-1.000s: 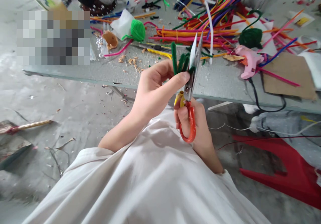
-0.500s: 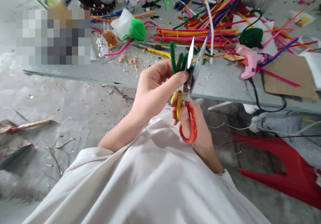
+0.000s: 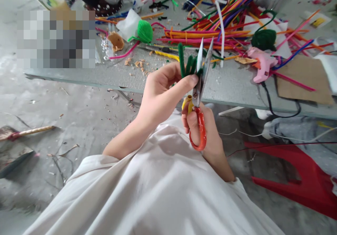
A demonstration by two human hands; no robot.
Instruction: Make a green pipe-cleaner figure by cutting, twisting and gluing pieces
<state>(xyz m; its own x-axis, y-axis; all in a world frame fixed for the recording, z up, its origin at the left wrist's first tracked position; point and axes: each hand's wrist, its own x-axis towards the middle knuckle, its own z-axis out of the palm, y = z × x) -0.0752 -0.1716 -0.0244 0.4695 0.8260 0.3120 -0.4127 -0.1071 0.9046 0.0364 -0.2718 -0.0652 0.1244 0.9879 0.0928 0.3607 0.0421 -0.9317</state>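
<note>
My left hand (image 3: 167, 91) pinches several dark green pipe cleaners (image 3: 188, 64), whose fuzzy ends stick up past the fingers. In my right hand (image 3: 207, 122) are scissors (image 3: 196, 96) with one red and one yellow handle, thumb through the red loop. Their blades point up and away from me and stand a little apart. A piece of green pipe cleaner lies at the blades, next to my left thumb tip. How far it sits between them I cannot tell.
Past my hands, the grey table (image 3: 100, 77) bears a heap of coloured pipe cleaners (image 3: 210, 31), a yellow utility knife (image 3: 167, 54), bright green yarn (image 3: 144, 31), dark green yarn (image 3: 264, 39), a pink glue gun (image 3: 264, 64) with a cord, and cardboard (image 3: 305, 80). A red chair-like piece (image 3: 286, 182) lies low at right.
The scissor blades have drawn closer together, and the yellow handle has moved toward the red one. My left hand and the green pipe cleaners have stayed in place.
</note>
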